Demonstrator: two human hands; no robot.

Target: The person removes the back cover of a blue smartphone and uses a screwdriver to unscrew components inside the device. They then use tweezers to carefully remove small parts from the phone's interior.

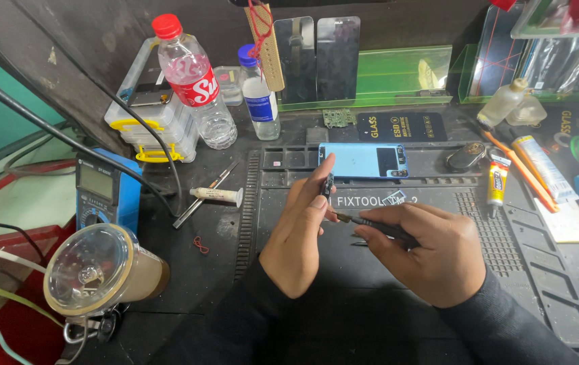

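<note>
Small dark part, pinched upright between the left hand's thumb and fingers, sits just in front of the blue phone lying on the black repair mat. The right hand is closed around a thin dark tool, apparently tweezers or a fine driver, its tip meeting the left thumb just below the part.

Head view: the risks gather close to the phone. The tool's tip rests so near the thumb that a slip could prick the skin or flick the part out of the pinch; on the dark mat, among its small trays, it would be hard to find. A hard push could bend or scratch the part, judging by how slight it looks. A second thin tool lies on the mat just under the right hand and could be knocked aside. Left of the phone, a syringe and a metal rod lie loose on the table; right of it, a glue tube lies within an elbow's sweep.
</note>
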